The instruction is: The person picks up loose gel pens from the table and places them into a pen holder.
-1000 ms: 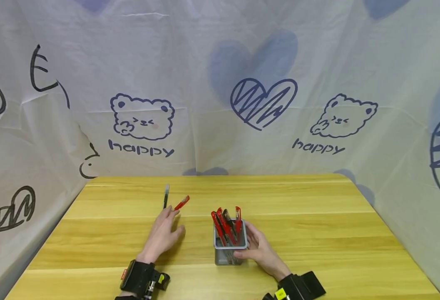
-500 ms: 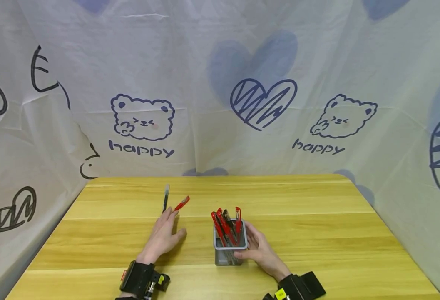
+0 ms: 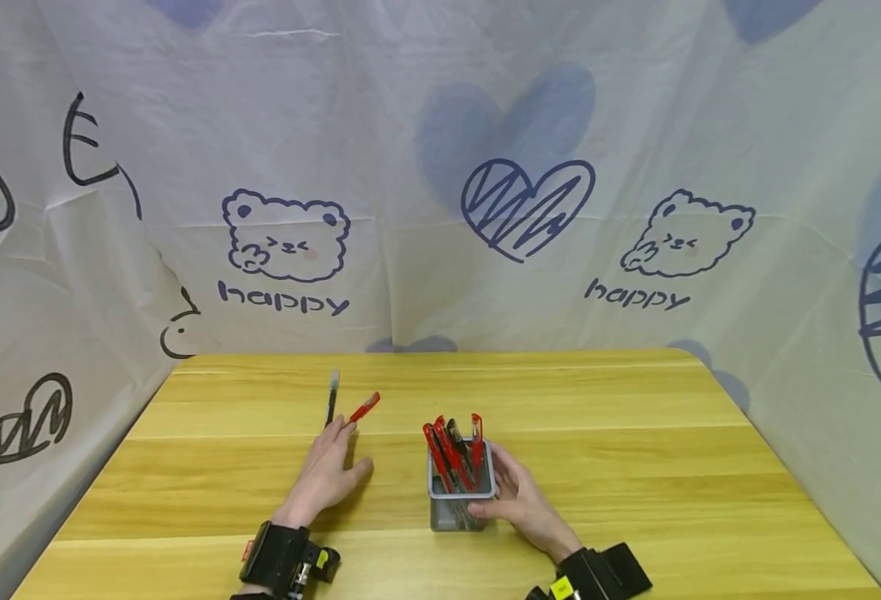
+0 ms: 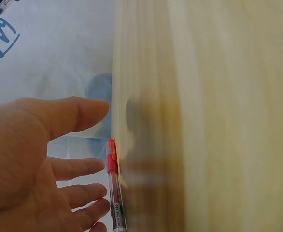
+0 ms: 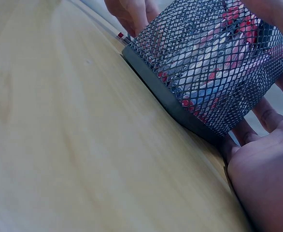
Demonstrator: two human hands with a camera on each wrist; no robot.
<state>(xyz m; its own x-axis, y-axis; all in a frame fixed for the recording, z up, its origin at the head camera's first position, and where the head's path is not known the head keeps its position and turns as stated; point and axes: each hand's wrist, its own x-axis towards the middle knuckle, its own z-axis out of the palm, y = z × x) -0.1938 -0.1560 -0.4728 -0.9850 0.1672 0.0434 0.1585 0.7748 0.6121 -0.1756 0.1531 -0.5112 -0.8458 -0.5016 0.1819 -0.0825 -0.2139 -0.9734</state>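
Note:
In the head view my left hand point(image 3: 327, 475) reaches over the table with its fingers extended and its thumb spread. Its fingertips lie right at the near end of a red capped pen point(image 3: 365, 406). A black pen with a clear cap point(image 3: 332, 396) lies just left of that one. The left wrist view shows the red pen point(image 4: 113, 179) beside the fingertips, with nothing gripped in the hand. My right hand point(image 3: 523, 504) holds a black wire-mesh pen holder point(image 3: 443, 512) from its right side, thumb in front and fingers behind. Several red and black pens point(image 3: 451, 454) stand tilted inside it.
The wooden tabletop point(image 3: 635, 442) carries the pen holder upright near its front middle. A white cloth point(image 3: 410, 300) with bear and heart drawings hangs behind the table and along its sides. Black camera straps point(image 3: 278, 558) are worn on both wrists.
The left thumb has shifted very slightly to the right over the last second. The right hand, the pen holder and the loose pens stay in place.

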